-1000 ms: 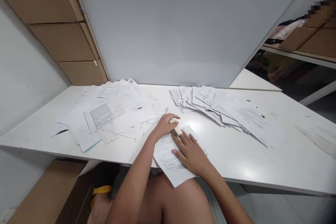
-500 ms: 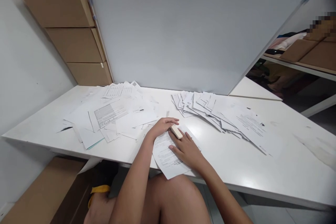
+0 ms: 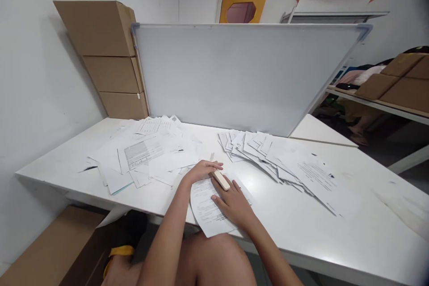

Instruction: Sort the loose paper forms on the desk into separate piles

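Note:
A cream-coloured stapler [image 3: 221, 181] lies slantwise at the far end of a printed sheet [image 3: 208, 209]. My left hand [image 3: 201, 170] is closed over the stapler's far end, its fingers pointing right. Flat on the sheet rests my right hand [image 3: 236, 205], fingers spread and thumb toward the middle of the page. The stapler's near end overlaps the right hand's fingers; whether it rests on them I cannot tell. The sheet's near edge hangs over the front of the white table [image 3: 284, 228]. My hands partly cover the paper's far part.
Loose papers [image 3: 174, 154] spread over the table's left side. A fanned pile of papers [image 3: 264, 154] lies to the right. Behind stands a whiteboard [image 3: 221, 76], with stacked cardboard boxes [image 3: 114, 73] at its left. Another carton [image 3: 56, 246] sits below the table.
The camera view has tilted up, so more of the back wall shows. Both hands stay at the stapler and sheet, with the left fingers slightly straighter over the stapler's end.

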The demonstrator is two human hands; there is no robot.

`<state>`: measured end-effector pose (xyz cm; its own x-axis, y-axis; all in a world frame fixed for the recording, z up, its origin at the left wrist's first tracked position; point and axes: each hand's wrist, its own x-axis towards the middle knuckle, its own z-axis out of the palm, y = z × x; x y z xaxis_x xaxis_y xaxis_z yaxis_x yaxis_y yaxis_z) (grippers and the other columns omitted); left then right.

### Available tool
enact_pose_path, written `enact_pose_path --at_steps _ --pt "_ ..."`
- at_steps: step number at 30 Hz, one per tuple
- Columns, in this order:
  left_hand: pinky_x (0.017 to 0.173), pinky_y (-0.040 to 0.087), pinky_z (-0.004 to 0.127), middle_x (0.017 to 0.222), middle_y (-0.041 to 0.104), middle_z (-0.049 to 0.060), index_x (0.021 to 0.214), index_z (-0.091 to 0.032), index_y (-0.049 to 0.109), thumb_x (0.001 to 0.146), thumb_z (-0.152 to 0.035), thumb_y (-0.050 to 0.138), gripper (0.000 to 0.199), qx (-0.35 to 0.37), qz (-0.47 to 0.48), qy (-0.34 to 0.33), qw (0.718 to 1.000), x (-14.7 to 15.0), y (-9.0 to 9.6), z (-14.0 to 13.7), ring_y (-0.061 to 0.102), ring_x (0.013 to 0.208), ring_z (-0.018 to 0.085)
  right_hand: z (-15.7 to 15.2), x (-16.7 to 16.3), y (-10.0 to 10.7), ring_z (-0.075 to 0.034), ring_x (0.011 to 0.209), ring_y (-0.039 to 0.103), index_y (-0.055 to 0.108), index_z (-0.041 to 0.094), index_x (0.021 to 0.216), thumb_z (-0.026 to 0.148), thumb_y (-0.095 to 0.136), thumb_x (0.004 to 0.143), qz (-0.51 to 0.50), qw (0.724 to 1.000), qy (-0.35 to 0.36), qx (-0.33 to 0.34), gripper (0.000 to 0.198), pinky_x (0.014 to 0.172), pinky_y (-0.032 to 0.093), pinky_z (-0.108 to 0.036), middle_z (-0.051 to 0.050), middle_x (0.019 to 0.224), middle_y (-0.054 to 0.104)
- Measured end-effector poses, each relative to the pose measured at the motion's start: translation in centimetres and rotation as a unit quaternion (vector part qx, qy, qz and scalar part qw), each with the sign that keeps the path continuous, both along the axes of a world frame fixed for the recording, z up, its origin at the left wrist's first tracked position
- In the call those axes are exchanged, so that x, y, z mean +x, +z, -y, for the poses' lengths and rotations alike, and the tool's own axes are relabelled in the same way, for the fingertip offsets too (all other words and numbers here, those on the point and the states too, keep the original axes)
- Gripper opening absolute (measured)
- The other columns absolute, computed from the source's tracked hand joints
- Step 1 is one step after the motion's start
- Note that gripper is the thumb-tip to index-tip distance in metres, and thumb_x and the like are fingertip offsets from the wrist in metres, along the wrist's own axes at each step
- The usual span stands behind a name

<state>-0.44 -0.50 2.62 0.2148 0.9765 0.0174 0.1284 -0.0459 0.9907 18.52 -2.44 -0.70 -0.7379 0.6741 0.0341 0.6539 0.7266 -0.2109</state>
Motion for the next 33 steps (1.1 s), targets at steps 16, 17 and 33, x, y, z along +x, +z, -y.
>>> enact_pose_path --at_steps 16,17,33 --pt "0.116 0.024 0.038 0.133 0.058 0.002 0.11 -0.022 0.067 0.091 -0.021 0.038 0.035 0.188 -0.274 0.135 0.934 4.9 7.1 -0.5 0.023 0.143 0.019 0.2 0.1 -0.3 -0.029 0.144 0.016 0.028 0.023 0.149 0.045 0.027 0.096 -0.039 0.999 0.007 0.009 0.057 0.113 0.017 -0.053 -0.005 0.155 0.028" --pt "0.116 0.025 0.038 0.133 0.058 0.002 0.112 -0.021 0.066 0.09 -0.02 0.039 0.035 0.185 -0.322 0.102 0.923 6.1 6.7 -1.0 0.023 0.143 0.02 0.2 0.1 -0.2 -0.029 0.143 0.018 0.031 0.022 0.148 0.044 0.027 0.095 -0.042 0.999 0.008 0.006 0.057 0.113 0.017 -0.053 -0.006 0.154 0.03" --pt "0.093 0.046 0.024 0.117 0.068 -0.003 0.106 -0.022 0.069 0.08 -0.022 0.048 0.034 -0.018 -0.379 -0.098 0.92 7.9 2.9 -3.3 0.062 0.105 0.015 0.4 0.3 -0.3 -0.031 0.136 0.032 0.044 0.018 0.141 0.035 0.038 0.094 -0.082 0.996 0.008 0.045 0.051 0.112 0.017 -0.05 -0.012 0.145 0.044"
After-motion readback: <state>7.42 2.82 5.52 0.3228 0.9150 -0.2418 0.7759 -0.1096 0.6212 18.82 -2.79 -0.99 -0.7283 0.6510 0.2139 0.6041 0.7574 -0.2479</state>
